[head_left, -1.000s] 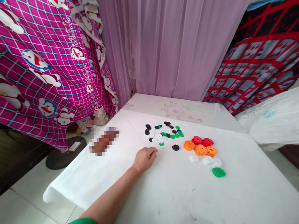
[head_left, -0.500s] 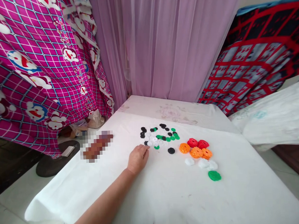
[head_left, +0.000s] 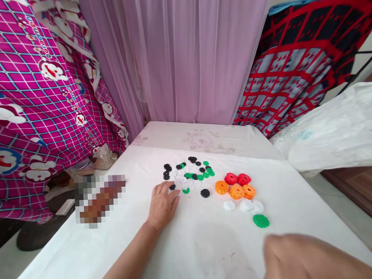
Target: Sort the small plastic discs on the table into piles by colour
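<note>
My left hand (head_left: 161, 204) rests palm down on the cloth, fingers spread, with thumb and fingertips around a black snowflake disc (head_left: 172, 187). Whether they touch it I cannot make out. Just beyond lies a loose spread of white snowflake discs (head_left: 184, 181), mixed with black and green ones (head_left: 209, 171). My right hand (head_left: 280, 256) is at the lower right, smeared by motion, its fingers indistinct. In front of it lies a green stack (head_left: 261, 221). Further back are white stacks (head_left: 247, 205), orange stacks (head_left: 236, 191), red stacks (head_left: 231, 178) and a separate black disc (head_left: 204, 193).
A white cloth (head_left: 185, 254) covers the table, with a floral cloth (head_left: 173, 134) at its far end. A pixelated brownish patch (head_left: 102, 200) lies at the left edge. Purple curtains (head_left: 182, 57) hang behind; a pink checked cloth (head_left: 58, 104) hangs at left.
My right hand has come into view at the lower right. The left hand's fingers have spread apart near the black disc. The view has shifted, so the table sits further left.
</note>
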A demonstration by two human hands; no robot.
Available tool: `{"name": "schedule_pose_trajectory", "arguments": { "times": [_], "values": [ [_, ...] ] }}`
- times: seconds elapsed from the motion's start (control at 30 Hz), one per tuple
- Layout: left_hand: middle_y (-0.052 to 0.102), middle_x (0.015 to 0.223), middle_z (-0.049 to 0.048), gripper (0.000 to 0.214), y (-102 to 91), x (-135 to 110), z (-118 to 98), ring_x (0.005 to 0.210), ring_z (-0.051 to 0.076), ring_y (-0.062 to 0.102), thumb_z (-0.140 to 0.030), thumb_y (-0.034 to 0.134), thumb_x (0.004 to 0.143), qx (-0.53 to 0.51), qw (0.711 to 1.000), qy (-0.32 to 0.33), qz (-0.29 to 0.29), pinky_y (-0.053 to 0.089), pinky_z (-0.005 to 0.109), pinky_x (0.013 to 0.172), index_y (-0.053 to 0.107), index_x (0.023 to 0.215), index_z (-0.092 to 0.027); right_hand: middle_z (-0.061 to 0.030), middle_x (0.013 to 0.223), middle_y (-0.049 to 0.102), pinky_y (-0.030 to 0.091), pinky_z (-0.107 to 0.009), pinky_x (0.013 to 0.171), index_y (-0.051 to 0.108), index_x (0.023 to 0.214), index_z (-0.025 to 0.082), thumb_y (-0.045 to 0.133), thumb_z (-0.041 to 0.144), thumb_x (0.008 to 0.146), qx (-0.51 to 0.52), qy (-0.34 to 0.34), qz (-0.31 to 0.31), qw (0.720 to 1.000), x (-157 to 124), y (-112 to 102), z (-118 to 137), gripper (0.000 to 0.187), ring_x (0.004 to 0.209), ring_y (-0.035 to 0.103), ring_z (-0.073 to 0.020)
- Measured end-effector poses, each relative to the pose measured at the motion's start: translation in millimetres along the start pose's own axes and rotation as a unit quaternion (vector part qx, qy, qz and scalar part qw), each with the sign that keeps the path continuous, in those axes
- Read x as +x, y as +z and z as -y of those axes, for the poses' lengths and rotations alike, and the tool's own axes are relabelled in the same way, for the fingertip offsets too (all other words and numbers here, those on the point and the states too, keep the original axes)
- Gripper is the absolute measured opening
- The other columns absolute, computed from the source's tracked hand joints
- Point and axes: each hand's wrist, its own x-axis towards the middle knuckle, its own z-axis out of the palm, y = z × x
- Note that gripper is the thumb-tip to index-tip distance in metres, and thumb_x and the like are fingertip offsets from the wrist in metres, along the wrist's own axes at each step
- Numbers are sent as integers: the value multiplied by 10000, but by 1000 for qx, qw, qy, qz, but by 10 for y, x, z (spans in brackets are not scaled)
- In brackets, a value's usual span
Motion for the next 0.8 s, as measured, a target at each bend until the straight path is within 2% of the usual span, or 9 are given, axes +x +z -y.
{"name": "schedule_pose_trajectory", "arguments": {
  "times": [0.07,0.13,0.17,0.27,0.37,0.53,0.63,0.8],
  "values": [
    [615,1246,92,243,15,-6,27,1168,286,524,-253,549,872,-14,1000,-17,-18,411,498,982,684,1074,-267,6,636,649,391,-195,518,644,667,297,524,637,843,19,-3,4,1000,602,54,204,401,556,594,-74],
    [628,1229,95,260,38,-9,74,1156,279,544,-221,540,859,-34,997,-49,-41,428,488,969,670,1082,-250,-13,638,662,425,-222,541,653,702,236,494,575,867,67,35,43,996,1151,262,398,408,553,586,-106],
    [636,1216,93,266,51,-12,106,1142,269,558,-197,513,859,-50,995,-65,-54,440,479,961,666,1071,-245,-19,684,683,435,-229,554,664,764,216,487,508,879,70,64,43,995,1372,409,476,360,577,594,-116],
    [667,1155,79,296,91,-22,218,1078,227,605,-148,413,865,-118,982,-113,-97,472,443,942,665,997,-231,-17,836,724,454,-235,680,688,885,206,545,279,836,-64,142,22,988,1736,879,601,168,717,638,-129],
    [689,1105,71,281,123,-20,312,1056,206,625,-187,390,868,-190,957,-174,-132,484,413,953,655,959,-217,-16,920,728,446,-254,762,672,1048,233,580,232,816,-189,156,39,969,1761,1214,619,249,849,660,-164],
    [698,1080,60,274,124,48,358,997,189,644,-332,453,870,-290,910,-272,-119,512,344,888,645,1027,-215,-112,992,687,463,-306,724,637,1034,158,564,382,855,-338,184,17,923,1691,1487,648,295,872,674,-235],
    [698,1049,60,320,101,97,354,927,184,650,-400,472,867,-321,893,-298,-104,521,327,835,645,1059,-212,-121,1002,668,471,-307,678,616,1049,149,541,388,874,-370,186,-1,910,1709,1590,652,306,843,682,-237],
    [694,1003,50,337,71,135,351,876,177,640,-419,485,851,-330,887,-307,-102,518,313,795,651,1067,-221,-105,999,655,479,-284,665,611,1029,165,522,315,881,-383,185,-6,905,1729,1664,647,229,834,678,-211]
  ]
}}
